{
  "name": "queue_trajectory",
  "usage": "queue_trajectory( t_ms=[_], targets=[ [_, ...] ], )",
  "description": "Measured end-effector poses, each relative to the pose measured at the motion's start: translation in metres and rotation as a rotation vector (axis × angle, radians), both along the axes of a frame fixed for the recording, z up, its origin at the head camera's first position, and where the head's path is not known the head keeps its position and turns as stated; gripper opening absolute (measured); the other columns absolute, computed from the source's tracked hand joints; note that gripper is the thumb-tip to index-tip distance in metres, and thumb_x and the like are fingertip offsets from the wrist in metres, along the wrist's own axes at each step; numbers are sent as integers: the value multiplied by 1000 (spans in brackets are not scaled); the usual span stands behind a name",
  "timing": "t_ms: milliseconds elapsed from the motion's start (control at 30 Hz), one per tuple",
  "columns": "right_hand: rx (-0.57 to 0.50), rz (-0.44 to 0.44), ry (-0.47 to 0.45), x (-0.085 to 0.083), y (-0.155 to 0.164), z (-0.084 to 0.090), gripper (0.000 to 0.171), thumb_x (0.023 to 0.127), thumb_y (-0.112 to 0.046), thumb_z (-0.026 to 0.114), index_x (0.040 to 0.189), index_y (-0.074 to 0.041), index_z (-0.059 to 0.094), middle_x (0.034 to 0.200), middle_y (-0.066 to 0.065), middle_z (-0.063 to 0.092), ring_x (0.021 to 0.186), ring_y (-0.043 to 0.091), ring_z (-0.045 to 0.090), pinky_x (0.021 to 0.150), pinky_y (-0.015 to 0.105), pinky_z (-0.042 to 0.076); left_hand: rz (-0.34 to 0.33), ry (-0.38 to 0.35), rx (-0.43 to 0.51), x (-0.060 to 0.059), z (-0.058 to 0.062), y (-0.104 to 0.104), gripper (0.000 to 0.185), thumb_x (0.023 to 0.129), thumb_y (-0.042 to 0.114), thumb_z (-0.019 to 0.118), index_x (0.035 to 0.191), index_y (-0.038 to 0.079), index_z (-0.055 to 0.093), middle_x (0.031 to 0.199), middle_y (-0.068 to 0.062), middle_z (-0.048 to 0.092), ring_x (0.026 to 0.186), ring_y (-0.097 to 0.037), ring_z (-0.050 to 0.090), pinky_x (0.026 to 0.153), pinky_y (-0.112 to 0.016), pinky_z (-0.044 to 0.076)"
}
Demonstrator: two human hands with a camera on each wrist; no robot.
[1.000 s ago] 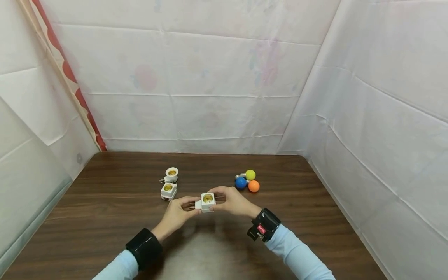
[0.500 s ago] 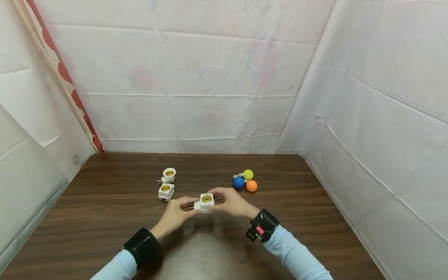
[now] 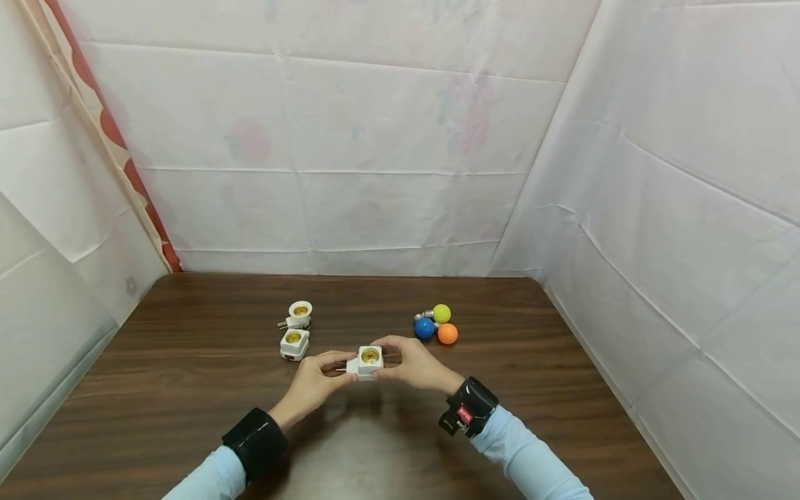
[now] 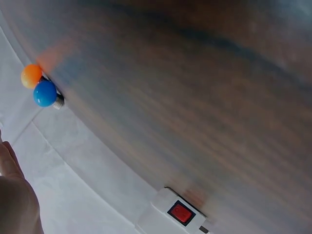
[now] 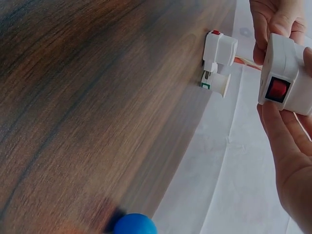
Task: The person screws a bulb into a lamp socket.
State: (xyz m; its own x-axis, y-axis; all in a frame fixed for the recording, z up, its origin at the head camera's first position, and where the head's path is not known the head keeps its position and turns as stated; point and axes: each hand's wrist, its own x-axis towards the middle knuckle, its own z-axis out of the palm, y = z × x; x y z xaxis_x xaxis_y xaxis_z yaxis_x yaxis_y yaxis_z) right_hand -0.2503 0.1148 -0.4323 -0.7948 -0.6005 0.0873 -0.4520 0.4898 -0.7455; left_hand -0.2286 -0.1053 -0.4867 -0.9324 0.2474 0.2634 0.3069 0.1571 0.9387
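Over the middle of the table, a white plug-in bulb socket (image 3: 370, 362) is held between both hands, its brass-coloured opening facing up. My left hand (image 3: 312, 389) pinches the plug end between thumb and fingers. From the other side, my right hand (image 3: 417, 364) grips the square body with thumb and fingertips. In the right wrist view the held socket (image 5: 278, 63) shows a red rocker switch (image 5: 278, 89), with a finger right under it. The left wrist view leaves the held socket out and catches only part of a hand (image 4: 17, 204) at its edge.
Left of the hands lie a square white socket (image 3: 294, 343) and a round one (image 3: 300, 311). Back right, a yellow bulb (image 3: 442, 313), a blue bulb (image 3: 424, 328) and an orange bulb (image 3: 447, 334) lie together. White sheets (image 3: 375, 139) wall the brown table (image 3: 206, 347).
The head view has shifted slightly, so the table things appear a little further left. Both hands keep the same hold on the socket.
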Motion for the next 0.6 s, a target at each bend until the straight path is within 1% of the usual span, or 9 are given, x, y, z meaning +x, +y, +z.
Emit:
queue_trajectory(
  t_ms=[67, 200, 233, 300, 367, 467, 500, 533, 600],
  targets=[
    [-7, 7, -9, 0, 0, 1, 47, 78, -23, 73, 120, -13, 56, 113, 1, 62, 102, 12, 59, 87, 32, 51, 6, 7, 4, 0, -1, 0, 37, 75, 3, 73, 110, -4, 64, 109, -21, 62, 96, -17, 64, 78, -22, 53],
    [7, 22, -68, -4, 6, 6, 61, 76, -28, 74, 130, -11, 49, 124, 5, 57, 113, 17, 55, 92, 35, 48, 29, 5, 6, 1, 0, -1, 37, 74, 2, 73, 109, -5, 64, 107, -21, 63, 93, -9, 64, 76, -22, 53],
    [17, 18, -81, -7, 10, 9, 65, 76, -29, 74, 132, -11, 47, 127, 5, 55, 116, 19, 53, 94, 36, 47, 36, 2, 7, 2, 1, -1, 37, 74, 2, 74, 108, -5, 64, 107, -21, 64, 92, -8, 64, 76, -22, 53],
    [46, -17, -61, -15, 19, 14, 68, 77, -32, 74, 134, -11, 44, 131, 8, 53, 120, 21, 50, 96, 37, 45, 42, -6, 6, 3, 2, -2, 37, 73, 3, 74, 108, -4, 65, 107, -20, 64, 90, -6, 63, 76, -21, 53],
    [109, -88, 51, -26, 29, 18, 62, 80, -32, 71, 132, -9, 47, 128, 9, 55, 117, 23, 52, 94, 38, 46, 41, -15, 6, 3, 4, -2, 38, 73, 5, 75, 108, -3, 65, 107, -19, 64, 90, -7, 64, 75, -21, 53],
    [269, -228, 306, -45, 43, 19, 45, 84, -27, 66, 122, -4, 56, 116, 13, 61, 104, 25, 60, 85, 39, 51, 26, -17, -2, 4, 7, -3, 38, 73, 7, 75, 109, -2, 65, 108, -19, 64, 90, -12, 65, 75, -22, 54],
    [331, -270, 371, -51, 47, 18, 40, 85, -25, 65, 118, -3, 58, 112, 13, 63, 99, 25, 62, 81, 38, 52, 17, -17, -7, 5, 7, -4, 38, 74, 8, 75, 109, -1, 65, 108, -19, 64, 91, -14, 65, 75, -22, 54],
    [398, -302, 427, -57, 50, 15, 35, 86, -22, 65, 114, -2, 61, 107, 12, 64, 94, 26, 63, 78, 38, 53, 9, -18, -8, 5, 8, -4, 38, 74, 9, 75, 110, -1, 65, 108, -19, 64, 92, -16, 66, 75, -22, 54],
    [500, -321, 466, -66, 54, 10, 29, 85, -17, 65, 109, -1, 63, 102, 13, 65, 91, 26, 63, 75, 38, 53, 0, -19, -10, 6, 9, -4, 39, 74, 10, 75, 110, -2, 64, 108, -19, 63, 93, -20, 66, 75, -22, 54]
  ],
)
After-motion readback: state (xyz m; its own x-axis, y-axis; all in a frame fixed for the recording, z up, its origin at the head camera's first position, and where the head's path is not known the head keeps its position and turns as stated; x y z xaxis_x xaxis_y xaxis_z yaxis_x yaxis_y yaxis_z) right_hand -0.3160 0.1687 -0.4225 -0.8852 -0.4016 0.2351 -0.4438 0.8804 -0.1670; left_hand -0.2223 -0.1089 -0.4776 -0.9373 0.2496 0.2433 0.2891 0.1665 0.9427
